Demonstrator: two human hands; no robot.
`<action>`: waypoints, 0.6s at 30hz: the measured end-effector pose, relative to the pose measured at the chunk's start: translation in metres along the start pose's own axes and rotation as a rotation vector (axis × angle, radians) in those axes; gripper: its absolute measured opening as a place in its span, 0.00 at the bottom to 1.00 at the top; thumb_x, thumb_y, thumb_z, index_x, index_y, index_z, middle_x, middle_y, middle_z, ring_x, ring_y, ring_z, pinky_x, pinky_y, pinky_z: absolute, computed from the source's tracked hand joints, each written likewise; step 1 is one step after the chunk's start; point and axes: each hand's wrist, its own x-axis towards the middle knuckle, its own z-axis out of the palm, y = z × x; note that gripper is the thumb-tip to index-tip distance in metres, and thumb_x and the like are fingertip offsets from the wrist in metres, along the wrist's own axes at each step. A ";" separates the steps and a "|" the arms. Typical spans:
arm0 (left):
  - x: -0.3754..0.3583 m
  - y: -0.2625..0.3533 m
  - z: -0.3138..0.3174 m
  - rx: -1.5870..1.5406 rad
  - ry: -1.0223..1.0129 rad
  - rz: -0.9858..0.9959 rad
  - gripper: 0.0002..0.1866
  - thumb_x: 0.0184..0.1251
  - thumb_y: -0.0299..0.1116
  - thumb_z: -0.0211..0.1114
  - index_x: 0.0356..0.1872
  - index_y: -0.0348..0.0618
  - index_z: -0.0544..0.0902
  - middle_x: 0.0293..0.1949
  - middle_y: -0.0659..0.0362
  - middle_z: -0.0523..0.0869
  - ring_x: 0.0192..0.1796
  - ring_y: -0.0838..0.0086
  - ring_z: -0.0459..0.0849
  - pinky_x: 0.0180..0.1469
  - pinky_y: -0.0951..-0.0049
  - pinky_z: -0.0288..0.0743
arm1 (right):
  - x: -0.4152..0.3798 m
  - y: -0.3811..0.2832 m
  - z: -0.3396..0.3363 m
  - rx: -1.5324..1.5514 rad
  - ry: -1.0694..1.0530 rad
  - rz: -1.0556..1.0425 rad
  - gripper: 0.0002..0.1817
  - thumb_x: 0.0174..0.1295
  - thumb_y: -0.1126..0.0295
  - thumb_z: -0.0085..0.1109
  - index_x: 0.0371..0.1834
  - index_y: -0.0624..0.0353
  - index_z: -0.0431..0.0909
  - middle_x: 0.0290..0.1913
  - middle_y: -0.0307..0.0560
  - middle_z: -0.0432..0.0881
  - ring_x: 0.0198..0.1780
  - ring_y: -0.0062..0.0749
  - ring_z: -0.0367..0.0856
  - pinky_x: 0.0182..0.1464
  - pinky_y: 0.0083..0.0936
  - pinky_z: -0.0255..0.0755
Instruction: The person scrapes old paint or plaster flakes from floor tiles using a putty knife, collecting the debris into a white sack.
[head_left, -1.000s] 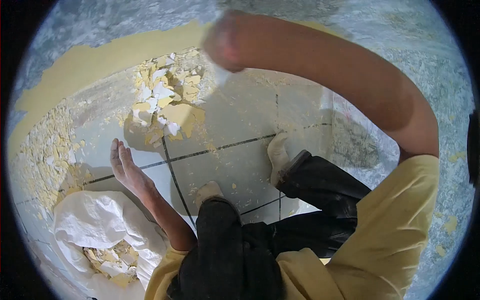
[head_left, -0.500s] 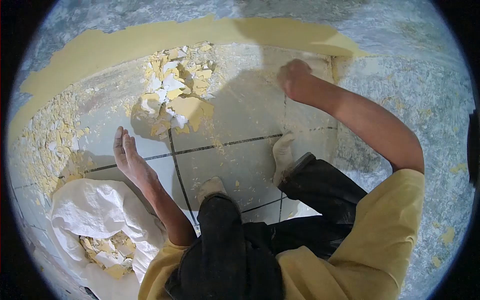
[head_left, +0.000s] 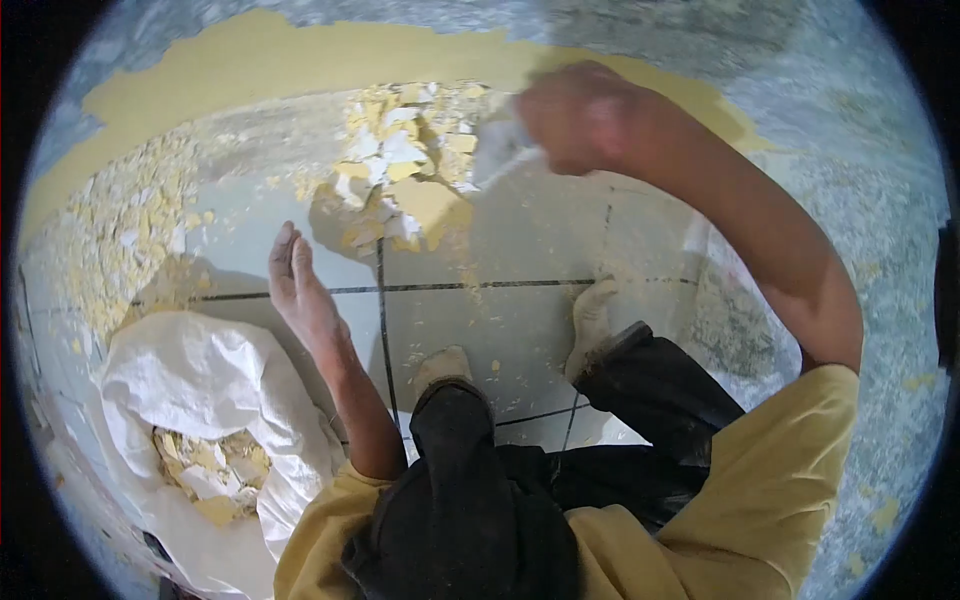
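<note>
My right hand (head_left: pixel 575 118), blurred by motion, is closed near the foot of the wall, just right of a pile of yellow and white flakes (head_left: pixel 425 205). A pale, smeared object (head_left: pixel 503 152) shows at its fingers, too blurred to name. Palm inward and fingers stretched out, my left hand (head_left: pixel 308 300) hovers over the tiles to the lower left of the pile, holding nothing. Below and left of it stands an open white sack (head_left: pixel 190 365) with flakes (head_left: pixel 215 475) inside.
More flakes (head_left: pixel 125 240) lie scattered along the wall at the left. A yellow band (head_left: pixel 330 60) runs along the lower wall. My feet (head_left: pixel 592 318) rest on grey tiles (head_left: pixel 520 330) with dark joints. At the right is a mottled grey-blue surface (head_left: pixel 880 400).
The view has shifted, so the pile and sack appear displaced. My right hand has come closer to the pile, and the pale object now shows beside it. My left hand remains open.
</note>
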 end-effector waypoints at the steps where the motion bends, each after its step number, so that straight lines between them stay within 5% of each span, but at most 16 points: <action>1: 0.001 0.000 -0.001 0.026 -0.003 0.002 0.17 0.68 0.28 0.55 0.55 0.31 0.74 0.54 0.51 0.77 0.58 0.69 0.74 0.64 0.69 0.64 | -0.012 0.006 0.001 0.040 -0.029 0.070 0.15 0.44 0.77 0.55 0.38 0.60 0.79 0.35 0.56 0.82 0.41 0.49 0.81 0.44 0.41 0.73; 3: 0.002 -0.003 0.000 0.050 -0.007 0.019 0.18 0.68 0.27 0.55 0.57 0.30 0.73 0.56 0.49 0.77 0.60 0.67 0.73 0.64 0.69 0.63 | -0.024 0.031 0.025 0.089 -0.027 0.111 0.13 0.42 0.78 0.54 0.34 0.61 0.76 0.34 0.58 0.81 0.42 0.52 0.79 0.44 0.43 0.71; 7: -0.002 -0.010 0.008 0.059 -0.032 0.018 0.22 0.67 0.26 0.55 0.61 0.30 0.67 0.62 0.46 0.71 0.66 0.62 0.68 0.68 0.66 0.59 | -0.044 0.068 0.098 0.293 0.297 0.142 0.16 0.48 0.76 0.57 0.42 0.61 0.76 0.38 0.58 0.80 0.43 0.53 0.78 0.46 0.41 0.71; 12: -0.022 -0.030 0.031 0.355 0.080 0.222 0.32 0.65 0.31 0.60 0.67 0.31 0.58 0.68 0.42 0.59 0.72 0.55 0.55 0.72 0.61 0.47 | -0.036 0.078 0.150 0.596 0.363 0.223 0.19 0.52 0.71 0.62 0.48 0.61 0.76 0.46 0.57 0.80 0.46 0.48 0.79 0.49 0.36 0.71; 13: -0.031 -0.034 0.037 0.419 0.057 0.216 0.39 0.64 0.33 0.60 0.69 0.30 0.49 0.71 0.41 0.52 0.74 0.55 0.49 0.73 0.61 0.42 | -0.033 0.078 0.160 0.651 0.438 0.242 0.19 0.53 0.70 0.63 0.49 0.61 0.75 0.47 0.57 0.80 0.48 0.45 0.79 0.50 0.34 0.72; 18: -0.067 -0.055 0.072 0.518 -0.031 0.302 0.45 0.62 0.35 0.62 0.68 0.22 0.42 0.70 0.33 0.44 0.74 0.48 0.40 0.73 0.58 0.35 | -0.014 0.077 0.180 0.920 0.381 0.264 0.20 0.54 0.70 0.62 0.51 0.61 0.75 0.46 0.54 0.81 0.49 0.42 0.80 0.53 0.31 0.71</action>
